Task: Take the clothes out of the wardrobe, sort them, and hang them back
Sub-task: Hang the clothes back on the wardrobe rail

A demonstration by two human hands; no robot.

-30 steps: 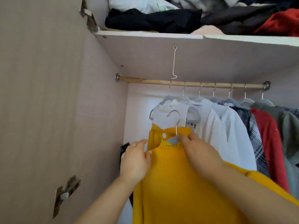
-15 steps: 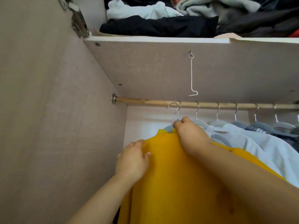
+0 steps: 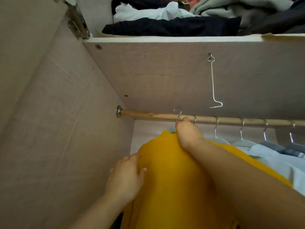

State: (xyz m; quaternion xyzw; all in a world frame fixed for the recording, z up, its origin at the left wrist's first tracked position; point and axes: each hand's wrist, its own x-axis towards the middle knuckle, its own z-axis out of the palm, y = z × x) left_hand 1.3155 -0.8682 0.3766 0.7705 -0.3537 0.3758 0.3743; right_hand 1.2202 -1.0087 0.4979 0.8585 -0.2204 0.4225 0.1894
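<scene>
From the head camera I look up into the wardrobe, and my right hand (image 3: 188, 136) is raised to the wooden rail (image 3: 165, 116), fingers pinched closed around the neck of a hanger whose metal hook (image 3: 178, 113) stands level with the rail; I cannot tell whether the hook is already over the wood or just in front of it. The yellow knit top (image 3: 170, 182) hangs from that hanger and fills the lower middle of my view, its collar bunched just below my right fingertips, a sliver of the grey hanger body showing there. My left hand (image 3: 127, 176) lies flat against the left side of the top with the fingers spread and loosely curved, pressing on the fabric rather than gripping it, the thumb lying on the front of the knit. To the right along the rail a row of other hooks (image 3: 216, 128) carries the pale shirts (image 3: 272, 156) and grey garments, which sit just beside and partly behind the yellow top. A bent wire hook (image 3: 213, 83) dangles from the underside of the shelf (image 3: 165, 39) above the rail. On that shelf lie folded clothes (image 3: 173, 25), black, white and grey-green. The wardrobe side panel (image 3: 57, 121) closes off the left.
</scene>
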